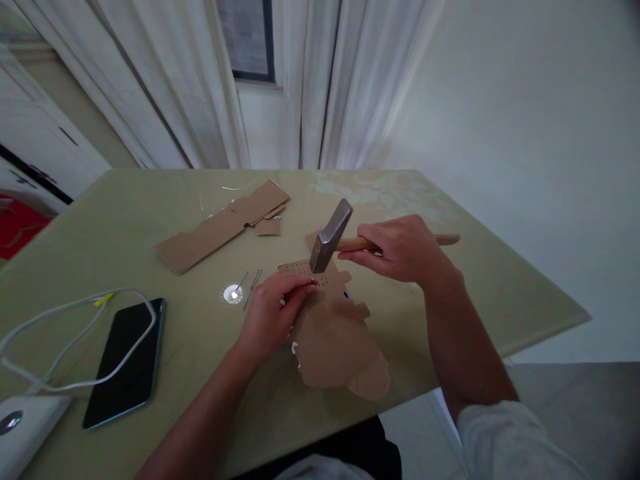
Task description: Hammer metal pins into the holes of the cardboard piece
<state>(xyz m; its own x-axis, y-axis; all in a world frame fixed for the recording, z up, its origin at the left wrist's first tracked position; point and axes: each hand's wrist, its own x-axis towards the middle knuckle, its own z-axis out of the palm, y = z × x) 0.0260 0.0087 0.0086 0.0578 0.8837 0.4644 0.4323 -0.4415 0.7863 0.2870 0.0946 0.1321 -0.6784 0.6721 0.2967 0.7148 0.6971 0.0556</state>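
Observation:
My right hand [397,248] is closed around the wooden handle of a hammer [331,237]. The hammer's metal head hangs just above the fingertips of my left hand [275,303]. Thumb and forefinger of that hand pinch what looks like a nail [314,281], mostly hidden by the fingers, over a cut cardboard piece [340,343]. Rows of small holes run across the cardboard's far part, and its near end is rounded. Left of the cardboard, several loose nails [252,288] lie beside a small round, shiny disc [233,293], one nail resting across it.
Cardboard strips [225,227] lie farther back on the pale green table [200,367]. On the left are a black-screened tablet [127,363], a looping white cable [75,385] and a white device [30,433]. Curtains [310,87] hang behind; a wall stands right.

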